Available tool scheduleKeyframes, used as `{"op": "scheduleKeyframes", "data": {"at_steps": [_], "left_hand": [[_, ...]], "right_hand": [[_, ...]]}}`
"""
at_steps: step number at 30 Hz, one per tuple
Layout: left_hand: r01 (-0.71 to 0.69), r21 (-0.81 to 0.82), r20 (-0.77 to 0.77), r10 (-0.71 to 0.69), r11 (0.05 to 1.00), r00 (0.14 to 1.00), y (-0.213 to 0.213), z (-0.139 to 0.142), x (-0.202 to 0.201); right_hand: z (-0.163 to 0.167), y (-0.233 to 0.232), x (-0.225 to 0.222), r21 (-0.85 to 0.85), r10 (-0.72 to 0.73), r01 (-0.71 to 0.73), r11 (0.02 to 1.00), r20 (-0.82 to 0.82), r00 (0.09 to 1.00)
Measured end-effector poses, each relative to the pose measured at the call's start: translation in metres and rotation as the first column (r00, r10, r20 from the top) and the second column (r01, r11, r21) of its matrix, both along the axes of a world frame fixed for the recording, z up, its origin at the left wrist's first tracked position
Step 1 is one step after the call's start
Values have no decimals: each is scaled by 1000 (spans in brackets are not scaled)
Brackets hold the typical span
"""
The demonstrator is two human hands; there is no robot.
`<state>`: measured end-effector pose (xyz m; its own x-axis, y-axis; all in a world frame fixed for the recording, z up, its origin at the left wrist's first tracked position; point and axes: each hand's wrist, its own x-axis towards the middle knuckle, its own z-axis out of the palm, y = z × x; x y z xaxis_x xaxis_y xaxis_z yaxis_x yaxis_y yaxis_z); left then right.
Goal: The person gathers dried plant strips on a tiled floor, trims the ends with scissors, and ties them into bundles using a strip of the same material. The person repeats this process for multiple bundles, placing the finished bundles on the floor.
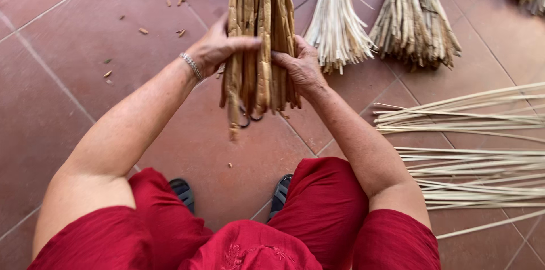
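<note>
Here, at the upper middle of the frame, a bundle of brown dried leaf strips [260, 37] hangs upright over the tiled floor [68, 88]. The left hand [216, 49] and right hand [301, 66] clamp it from either side, fingers pressed inward, forearms angled up. Loose outer strips could likely slip free if either grip eases.

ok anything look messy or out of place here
Only small things: dry leaf scraps lie scattered on the tiled floor left of the bundle both hands grip, and one strip hangs lower than the rest.
</note>
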<state>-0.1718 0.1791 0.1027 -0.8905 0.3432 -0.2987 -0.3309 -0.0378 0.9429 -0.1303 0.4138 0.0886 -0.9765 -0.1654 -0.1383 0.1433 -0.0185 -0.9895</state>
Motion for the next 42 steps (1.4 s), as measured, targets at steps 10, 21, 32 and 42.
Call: {"op": "scheduleKeyframes", "data": {"at_steps": [10, 21, 32, 42], "left_hand": [[-177, 219, -34, 189, 960, 981, 34, -3, 18], [16, -228, 0, -17, 973, 1000, 55, -8, 13], [107, -408, 188, -31, 907, 982, 33, -54, 16], [143, -525, 249, -9, 839, 968, 28, -92, 14]], "right_hand": [[12, 15, 41, -10, 215, -216, 976, 148, 965], [-18, 108, 23, 107, -217, 218, 970, -15, 976], [26, 327, -81, 339, -487, 683, 648, -505, 713], [-15, 355, -141, 468, -522, 781, 413, -582, 624]]}}
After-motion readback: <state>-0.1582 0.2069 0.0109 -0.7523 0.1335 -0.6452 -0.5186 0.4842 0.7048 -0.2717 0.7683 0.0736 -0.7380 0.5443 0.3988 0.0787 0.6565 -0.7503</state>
